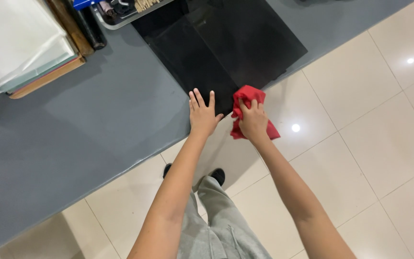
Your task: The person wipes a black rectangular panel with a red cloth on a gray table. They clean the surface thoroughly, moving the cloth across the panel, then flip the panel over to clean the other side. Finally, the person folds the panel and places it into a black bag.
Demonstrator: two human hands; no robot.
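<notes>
At the top left of the grey counter [97,110], a flat white package [20,38] in cloudy translucent wrap is seen stacked on thin boards, cut off by the frame's edge. A small blue pack [83,4] is glimpsed in a grey tray [120,21] at the top edge, mostly out of view. A glossy black panel [226,43] is set into the counter; whether it is a screen cannot be told.

The crumpled red cloth [248,98] at frame centre looks soft and matt. Beside it, the black rectangular panel [226,45] is smooth and glossy like glass, set in a grey countertop [97,120] with a satin sheen. The cream floor tiles [370,144] at right are polished, mirroring lamps. The grey trousers [216,225] below look like matt jersey.
</notes>
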